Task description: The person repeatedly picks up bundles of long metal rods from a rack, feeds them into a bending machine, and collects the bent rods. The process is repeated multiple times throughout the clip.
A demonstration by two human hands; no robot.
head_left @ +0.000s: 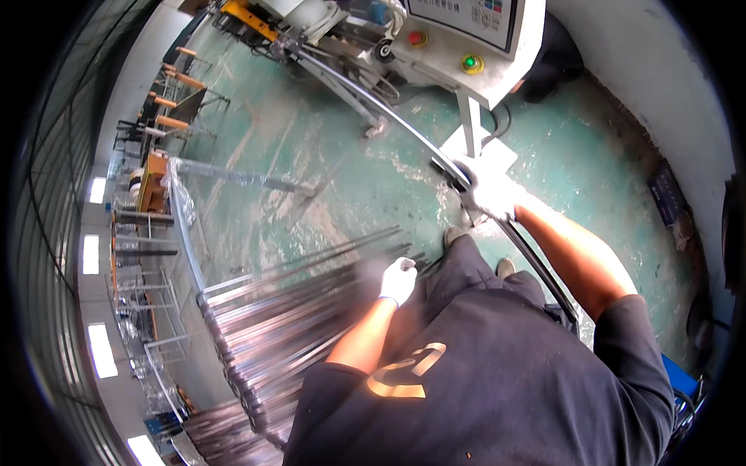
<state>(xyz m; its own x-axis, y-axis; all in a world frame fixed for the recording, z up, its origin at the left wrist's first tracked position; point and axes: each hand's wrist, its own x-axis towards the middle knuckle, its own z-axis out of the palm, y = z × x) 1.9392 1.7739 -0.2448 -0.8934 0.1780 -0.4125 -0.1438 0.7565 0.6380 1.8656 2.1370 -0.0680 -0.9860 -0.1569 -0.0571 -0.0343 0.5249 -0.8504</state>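
A long metal tube (388, 114) runs on a slant from the machine (311, 19) at the far side toward my right side. My right hand (494, 194), in a white glove, is closed round it beside a small stand; the hand is bright and its fingers are partly hidden. My left hand (399, 279), also gloved in white, is curled into a loose fist in front of my body, and no object shows in it. Just beyond it to the left lies a row of many long metal tubes (272, 311), side by side, partly blurred.
A control box (489, 74) with a red and a green button stands on a post at the far right. Metal frames (159, 287) and padded stands (183, 80) line the left wall. A dark box (667, 194) sits by the right wall. The floor (256, 147) is worn green.
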